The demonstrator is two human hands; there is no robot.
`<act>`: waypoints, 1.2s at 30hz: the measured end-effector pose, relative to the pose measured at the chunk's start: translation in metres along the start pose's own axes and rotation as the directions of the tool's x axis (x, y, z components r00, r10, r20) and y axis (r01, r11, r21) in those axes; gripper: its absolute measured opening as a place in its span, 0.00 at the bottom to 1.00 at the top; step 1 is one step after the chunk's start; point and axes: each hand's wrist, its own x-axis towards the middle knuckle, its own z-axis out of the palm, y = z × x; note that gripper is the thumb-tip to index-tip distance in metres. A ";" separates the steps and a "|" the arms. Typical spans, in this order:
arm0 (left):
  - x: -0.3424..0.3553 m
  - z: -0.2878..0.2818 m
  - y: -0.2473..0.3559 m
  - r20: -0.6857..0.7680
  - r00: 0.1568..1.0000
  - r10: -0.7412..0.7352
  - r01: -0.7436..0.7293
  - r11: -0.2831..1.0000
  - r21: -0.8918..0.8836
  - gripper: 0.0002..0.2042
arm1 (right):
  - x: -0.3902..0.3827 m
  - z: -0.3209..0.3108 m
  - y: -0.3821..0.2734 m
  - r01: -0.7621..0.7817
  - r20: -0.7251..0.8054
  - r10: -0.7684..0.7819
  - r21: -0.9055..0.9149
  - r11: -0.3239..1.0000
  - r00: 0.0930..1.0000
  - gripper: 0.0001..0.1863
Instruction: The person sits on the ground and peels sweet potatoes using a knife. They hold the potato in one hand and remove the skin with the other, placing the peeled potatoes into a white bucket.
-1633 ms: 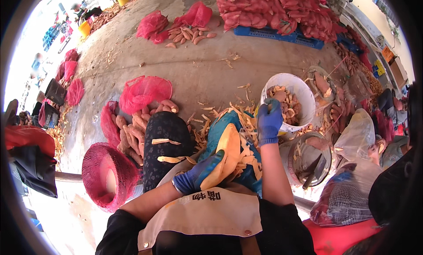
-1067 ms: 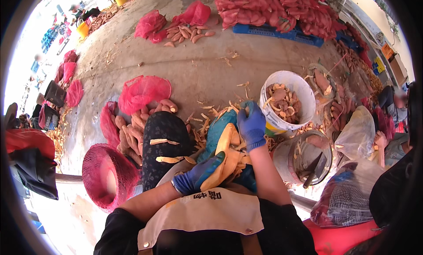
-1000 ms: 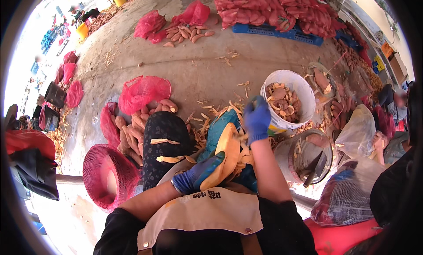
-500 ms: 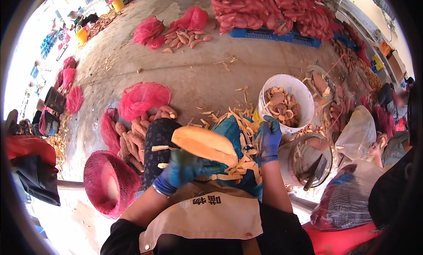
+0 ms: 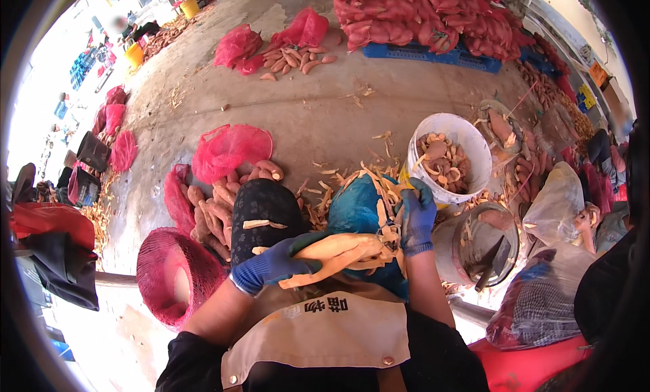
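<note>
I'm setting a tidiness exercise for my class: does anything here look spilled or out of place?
Yes. Peelings lie scattered on the floor outside the white bucket, and a pale strip lies across the dark patterned knee; both look like stray waste.

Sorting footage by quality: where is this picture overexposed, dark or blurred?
Head view: glare whitens the far left and the ground below the red mesh container; a dark curved rim swallows the corners; a distant person's head, upper left, is blurred; the left hand and peeled root look fairly sharp.
</note>
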 end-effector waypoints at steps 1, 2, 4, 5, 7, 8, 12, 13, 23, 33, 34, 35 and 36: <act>0.006 0.003 -0.004 -0.021 1.000 -0.004 0.000 0.982 -0.187 0.37 | -0.001 0.001 -0.007 0.001 -0.010 -0.001 0.026 1.000 1.000 0.14; 0.009 0.016 0.006 -0.043 0.997 0.064 -0.074 0.958 -0.279 0.37 | -0.002 0.002 -0.011 0.106 -0.014 -0.106 -0.011 0.994 0.994 0.13; 0.016 0.038 0.019 -0.114 0.993 0.004 -0.041 0.947 -0.320 0.38 | -0.010 0.004 -0.024 0.111 0.057 -0.111 -0.006 0.994 0.992 0.11; 0.019 0.047 0.020 -0.148 0.989 -0.027 -0.025 0.939 -0.343 0.38 | -0.015 0.006 -0.029 0.114 0.092 -0.112 -0.006 0.994 0.989 0.10; 0.026 0.059 0.012 -0.193 0.978 0.084 -0.104 0.990 -0.094 0.37 | -0.023 0.013 -0.030 0.246 0.094 -0.230 -0.221 0.944 0.969 0.09; 0.028 0.066 0.002 -0.220 0.961 0.166 -0.164 0.986 0.030 0.37 | -0.025 0.016 -0.028 0.328 0.109 -0.311 -0.387 0.862 0.944 0.09; 0.035 0.083 0.002 -0.276 0.921 0.276 -0.189 0.934 0.303 0.36 | -0.041 0.026 -0.050 0.408 0.153 -0.444 -0.718 0.564 0.883 0.09; 0.037 0.085 -0.001 -0.285 0.918 0.276 -0.170 0.923 0.346 0.37 | -0.042 0.026 -0.051 0.431 0.174 -0.480 -0.751 0.500 0.860 0.09; 0.040 0.094 -0.028 -0.313 0.876 0.367 -0.219 0.881 0.420 0.39 | 0.017 0.006 -0.046 0.434 -0.057 -0.807 -0.819 0.374 0.588 0.08; 0.043 0.103 -0.029 -0.344 0.866 0.362 -0.191 0.877 0.441 0.40 | -0.038 0.026 -0.044 0.509 0.209 -0.597 -0.767 0.391 0.775 0.08; 0.042 0.104 -0.030 -0.341 0.865 0.367 -0.190 0.870 0.455 0.40 | -0.033 0.027 -0.043 0.499 0.208 -0.598 -0.782 0.374 0.774 0.09; 0.041 0.105 -0.030 -0.342 0.879 0.332 -0.158 0.880 0.448 0.41 | -0.025 0.028 -0.045 0.492 0.177 -0.633 -0.790 0.365 0.753 0.09; 0.040 0.104 -0.031 -0.342 0.892 0.296 -0.126 0.889 0.441 0.41 | -0.015 0.027 -0.045 0.485 0.146 -0.667 -0.799 0.356 0.730 0.09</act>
